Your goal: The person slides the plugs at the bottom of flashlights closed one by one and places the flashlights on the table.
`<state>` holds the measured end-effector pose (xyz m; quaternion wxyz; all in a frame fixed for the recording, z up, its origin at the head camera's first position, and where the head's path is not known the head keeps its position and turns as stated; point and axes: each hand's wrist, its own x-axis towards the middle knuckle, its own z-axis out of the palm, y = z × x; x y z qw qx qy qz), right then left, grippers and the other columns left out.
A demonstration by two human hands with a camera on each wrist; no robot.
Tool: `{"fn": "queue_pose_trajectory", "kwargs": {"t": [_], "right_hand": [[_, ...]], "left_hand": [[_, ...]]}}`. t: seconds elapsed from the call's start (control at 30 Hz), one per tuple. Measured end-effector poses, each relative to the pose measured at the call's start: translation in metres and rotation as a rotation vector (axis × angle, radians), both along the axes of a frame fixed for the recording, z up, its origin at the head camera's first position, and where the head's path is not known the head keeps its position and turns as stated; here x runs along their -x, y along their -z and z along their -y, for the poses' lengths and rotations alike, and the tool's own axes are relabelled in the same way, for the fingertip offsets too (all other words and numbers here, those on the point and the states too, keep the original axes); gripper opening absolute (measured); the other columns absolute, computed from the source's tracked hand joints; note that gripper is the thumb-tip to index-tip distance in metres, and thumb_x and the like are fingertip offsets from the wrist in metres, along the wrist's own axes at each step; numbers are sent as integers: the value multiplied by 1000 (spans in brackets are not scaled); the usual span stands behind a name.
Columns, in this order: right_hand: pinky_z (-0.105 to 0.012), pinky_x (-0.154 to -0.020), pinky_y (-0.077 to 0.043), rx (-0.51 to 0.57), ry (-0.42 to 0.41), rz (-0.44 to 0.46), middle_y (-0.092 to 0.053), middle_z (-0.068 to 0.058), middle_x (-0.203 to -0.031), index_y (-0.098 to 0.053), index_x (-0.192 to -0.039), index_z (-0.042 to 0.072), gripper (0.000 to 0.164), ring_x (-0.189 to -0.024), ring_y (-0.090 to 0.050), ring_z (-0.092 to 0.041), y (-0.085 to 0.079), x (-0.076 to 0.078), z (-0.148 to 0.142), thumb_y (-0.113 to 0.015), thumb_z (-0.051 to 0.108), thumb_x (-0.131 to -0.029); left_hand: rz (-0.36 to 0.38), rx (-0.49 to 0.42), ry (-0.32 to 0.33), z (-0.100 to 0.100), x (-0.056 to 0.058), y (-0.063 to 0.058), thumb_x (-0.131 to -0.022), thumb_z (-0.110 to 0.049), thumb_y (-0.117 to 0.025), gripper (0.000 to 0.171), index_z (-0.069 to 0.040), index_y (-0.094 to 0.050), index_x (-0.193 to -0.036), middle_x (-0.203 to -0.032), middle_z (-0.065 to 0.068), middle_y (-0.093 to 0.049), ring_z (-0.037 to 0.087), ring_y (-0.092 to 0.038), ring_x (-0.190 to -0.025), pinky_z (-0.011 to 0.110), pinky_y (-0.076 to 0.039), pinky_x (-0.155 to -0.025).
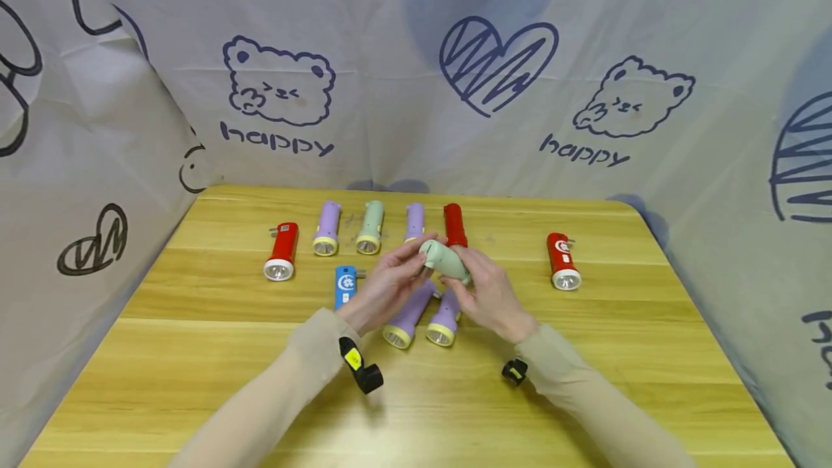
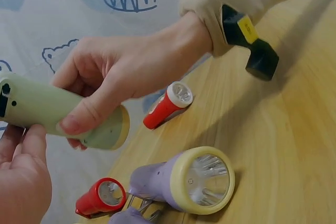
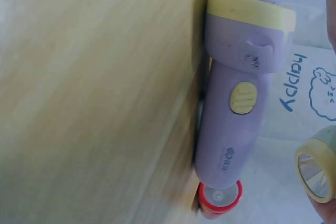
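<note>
Up off the middle of a yellow wood-grain table, a pale green plastic cylindrical flashlight is being held tilted between two bare hands. Right hand has its thumb and fingers wrapped around the yellow-rimmed lens end; left hand has the tail end, fingers drawn in narrow against it. You can see a dark slot in that tail from the left wrist view. Just below, on the wood, two purple plastic flashlights with pale yellow lens rims lie near each other, lenses toward the person. Beside the left hand there's a blue flashlight with a white printed logo, partly covered by the hand, metal prongs poking out its side. Behind all that is a row: a purple one with a yellow rim, another pale green one, one more purple one partly blocked by fingers, then a plain red one. Out wide, well apart, sit two red flashlights with white lens rims, one per side, both with prongs out. Both arms have beige sleeves and black wrist cameras, and a pale curtain with bear doodles hangs behind the table.
</note>
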<state>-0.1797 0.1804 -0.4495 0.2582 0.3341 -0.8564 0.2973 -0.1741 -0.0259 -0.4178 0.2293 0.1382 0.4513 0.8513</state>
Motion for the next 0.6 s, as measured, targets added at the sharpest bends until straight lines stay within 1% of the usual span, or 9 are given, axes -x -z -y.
{"fn": "queue_pose_trajectory", "kwargs": {"t": [0.07, 0.17, 0.2, 0.27, 0.3, 0.43, 0.47, 0.53, 0.6], "right_hand": [[-44, -80, -62, 9, 12, 3, -70, -18, -115, -59, -126, -2, 43, -97, -69, -28, 2, 0, 0, -75, 10, -88], [-44, -80, -61, 17, 18, 12, -71, -18, -115, -60, -125, -2, 42, -97, -69, -28, 4, 0, 1, -75, 9, -88], [-44, -80, -61, 18, 18, 17, -71, -19, -115, -60, -124, -2, 42, -97, -69, -29, 5, 0, 1, -75, 9, -88], [-44, -81, -61, 21, 18, 24, -71, -19, -115, -60, -124, -2, 41, -98, -70, -29, 5, -1, 2, -75, 9, -87], [-44, -81, -61, 23, 19, 28, -71, -19, -116, -60, -124, -1, 41, -99, -70, -29, 6, -1, 2, -76, 9, -87], [-45, -82, -61, 30, 28, 41, -70, -19, -117, -61, -125, -1, 42, -101, -70, -30, 6, -2, 3, -76, 9, -88], [-45, -82, -61, 31, 31, 43, -70, -19, -118, -61, -125, -1, 42, -101, -70, -30, 6, -2, 3, -76, 9, -88], [-45, -83, -61, 32, 35, 46, -70, -19, -118, -61, -126, -1, 42, -102, -70, -31, 5, -2, 3, -76, 9, -88], [-46, -83, -61, 32, 39, 49, -70, -19, -119, -61, -126, -1, 43, -102, -70, -31, 6, -3, 3, -77, 9, -87]], "left_hand": [[11, 3, -7, -2, 1, 1, -108, -4, -36, 51, 0, -27, -158, -148, 2, -55, -1, -57, -121, 13, -50, -99], [27, 1, -22, -5, 0, 3, -107, -3, -38, 51, 1, -27, -157, -148, 4, -56, -1, -58, -118, 13, -51, -97], [31, 1, -27, -5, 0, 4, -107, -3, -38, 51, 1, -27, -157, -147, 4, -56, -1, -58, -117, 12, -51, -97], [41, 1, -35, -5, 0, 4, -107, -3, -39, 51, 2, -28, -157, -138, -4, -60, -1, -59, -115, 12, -51, -95], [48, 1, -39, -5, 0, 4, -107, -3, -39, 51, 2, -29, -156, -137, -4, -60, -1, -59, -114, 12, -51, -94], [59, 13, -42, -5, 0, 3, -107, -4, -39, 50, 1, -30, -156, -155, 11, -48, 0, -59, -115, 13, -51, -95], [62, 14, -43, -5, 0, 3, -107, -4, -39, 50, 1, -30, -156, -156, 12, -46, 0, -59, -115, 13, -52, -94], [65, 15, -45, -6, 0, 2, -107, -5, -40, 50, 1, -31, -156, -152, 10, -51, 1, -59, -115, 14, -52, -94], [69, 17, -47, -6, 1, 2, -107, -4, -40, 50, 2, -31, -155, -140, 1, -61, 1, -60, -112, 13, -53, -92]]}}
